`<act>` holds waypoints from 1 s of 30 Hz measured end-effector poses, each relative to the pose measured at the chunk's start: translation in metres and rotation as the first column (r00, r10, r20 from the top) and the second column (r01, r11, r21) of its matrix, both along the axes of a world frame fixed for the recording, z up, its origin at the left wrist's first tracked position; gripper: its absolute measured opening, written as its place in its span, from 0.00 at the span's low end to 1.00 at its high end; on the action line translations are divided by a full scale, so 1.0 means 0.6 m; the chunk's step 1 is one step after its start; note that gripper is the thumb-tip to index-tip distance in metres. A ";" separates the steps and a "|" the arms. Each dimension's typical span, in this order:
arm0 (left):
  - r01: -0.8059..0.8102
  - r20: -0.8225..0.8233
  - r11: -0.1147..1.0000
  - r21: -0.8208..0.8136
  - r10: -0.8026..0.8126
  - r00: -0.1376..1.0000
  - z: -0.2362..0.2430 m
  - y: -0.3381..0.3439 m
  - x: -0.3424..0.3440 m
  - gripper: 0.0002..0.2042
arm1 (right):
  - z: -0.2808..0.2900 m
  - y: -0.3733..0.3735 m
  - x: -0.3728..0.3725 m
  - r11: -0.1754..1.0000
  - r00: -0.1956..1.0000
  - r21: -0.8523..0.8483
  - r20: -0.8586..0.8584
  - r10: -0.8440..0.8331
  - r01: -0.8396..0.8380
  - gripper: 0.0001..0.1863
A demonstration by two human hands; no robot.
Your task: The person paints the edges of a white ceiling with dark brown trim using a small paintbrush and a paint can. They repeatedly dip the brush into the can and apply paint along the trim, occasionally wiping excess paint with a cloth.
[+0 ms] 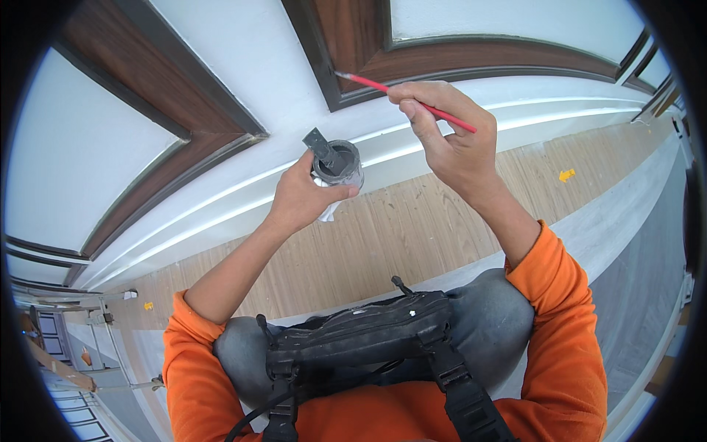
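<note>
One small round container (357, 175) smeared with dark grey sits in the left hand (298, 197), the thumb along its near side and the fingers wrapped round its left. Inside is thick-looking grey paint (344, 163), with a flat grey-coated strip (317, 142) standing tilted in it, its top leaning out over the far left rim. Crumpled white material (326, 212) hangs beneath.

To the right and farther off, the right hand (445, 125) pinches a slim red-handled brush (368, 83) between thumb and fingers. Its pale, narrow tip is at the smooth dark-grey moulding (317, 55) bordering a brown wood-grain frame (353, 37); whether they touch, I cannot tell.

White wall (258, 66) lies left of that frame, with long ridged white skirting (243, 202) below. Nearer is the pale wood-grain floor (368, 236), and nearest, a black zipped fabric bag (357, 342) across the person's lap.
</note>
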State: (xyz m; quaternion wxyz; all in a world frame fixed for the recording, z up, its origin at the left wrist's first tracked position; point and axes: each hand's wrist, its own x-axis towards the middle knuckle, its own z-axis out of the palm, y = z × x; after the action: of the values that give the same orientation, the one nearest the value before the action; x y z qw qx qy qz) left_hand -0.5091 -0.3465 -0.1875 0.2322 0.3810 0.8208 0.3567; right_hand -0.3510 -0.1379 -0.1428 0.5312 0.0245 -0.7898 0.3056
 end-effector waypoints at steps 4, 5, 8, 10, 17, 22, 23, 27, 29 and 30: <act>-0.003 -0.009 1.000 -0.016 0.003 1.000 0.005 0.003 0.003 0.35 | 0.000 -0.008 0.009 0.995 0.990 -0.100 0.141 0.011 0.003 0.08; 0.002 -0.009 1.000 -0.009 -0.002 1.000 0.004 0.003 0.003 0.35 | -0.003 -0.011 0.008 0.993 0.988 -0.115 0.155 0.017 0.001 0.08; 0.010 -0.014 1.000 0.006 -0.010 1.000 0.001 0.001 0.001 0.35 | -0.001 -0.012 0.001 0.992 0.996 -0.120 0.083 0.038 -0.028 0.07; 0.014 -0.016 1.000 0.011 -0.014 1.000 -0.001 0.000 -0.001 0.34 | 0.000 -0.011 0.000 0.993 0.997 -0.119 0.067 0.031 -0.023 0.06; 0.001 -0.034 1.000 -0.015 -0.001 0.999 0.009 0.001 0.005 0.34 | 0.000 -0.015 0.007 0.987 0.979 -0.139 0.195 -0.055 0.083 0.06; 0.022 -0.023 1.000 0.002 -0.022 1.000 0.008 0.000 0.002 0.35 | 0.003 -0.016 0.004 0.993 0.977 -0.106 0.213 -0.024 0.048 0.06; 0.020 -0.023 1.000 -0.007 -0.020 1.000 0.007 0.000 0.001 0.35 | 0.003 -0.014 0.005 0.994 0.973 -0.078 0.224 -0.059 0.079 0.06; 0.018 -0.017 1.000 -0.005 -0.018 1.000 0.008 0.000 0.001 0.35 | 0.007 -0.017 0.003 0.995 0.980 -0.094 0.198 0.000 0.019 0.06; 0.016 -0.013 1.000 -0.002 -0.016 1.000 0.009 0.000 0.001 0.36 | 0.006 -0.016 0.003 0.996 0.967 -0.053 0.248 -0.057 0.072 0.06; 0.015 -0.010 1.000 -0.007 -0.015 1.000 0.009 0.001 0.001 0.36 | 0.005 -0.016 0.002 0.995 0.958 -0.032 0.272 -0.086 0.099 0.06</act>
State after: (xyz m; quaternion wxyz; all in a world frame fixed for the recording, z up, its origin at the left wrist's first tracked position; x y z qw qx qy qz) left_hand -0.5087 -0.3461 -0.1822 0.2319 0.3882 0.8204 0.3500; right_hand -0.3495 -0.1472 -0.1401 0.4327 -0.0663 -0.8480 0.2987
